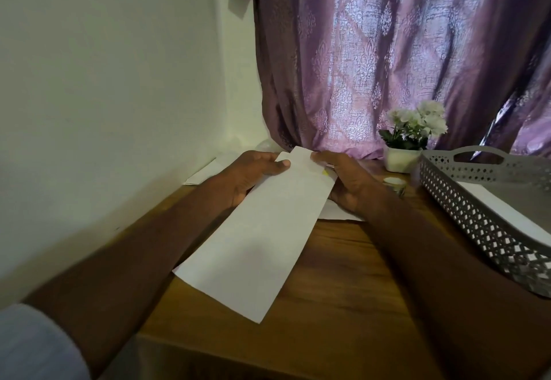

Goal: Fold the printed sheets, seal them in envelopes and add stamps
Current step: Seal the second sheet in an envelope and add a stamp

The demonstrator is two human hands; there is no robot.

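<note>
— How many hands do we count? 
— Two: the left hand (253, 175) and the right hand (347, 179). 
— And paper? 
— We count one long white envelope (256, 230), one sheet (337, 211) lying under it, and more paper (205, 172) by the wall; we cannot tell how many there. 
— Containers? 
— We see one grey perforated tray (477, 215) and one white pot of flowers (401, 158). 
— Anything else? 
— One small roll (394, 184), one purple curtain (387, 57).

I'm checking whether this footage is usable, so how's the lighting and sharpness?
Head view: dim and backlit through the curtain; both forearms fall into shadow; the folded sheet is readable as a shape, but any print on it is washed out; the basket at the right edge looks soft and bowed by the wide lens.
</note>
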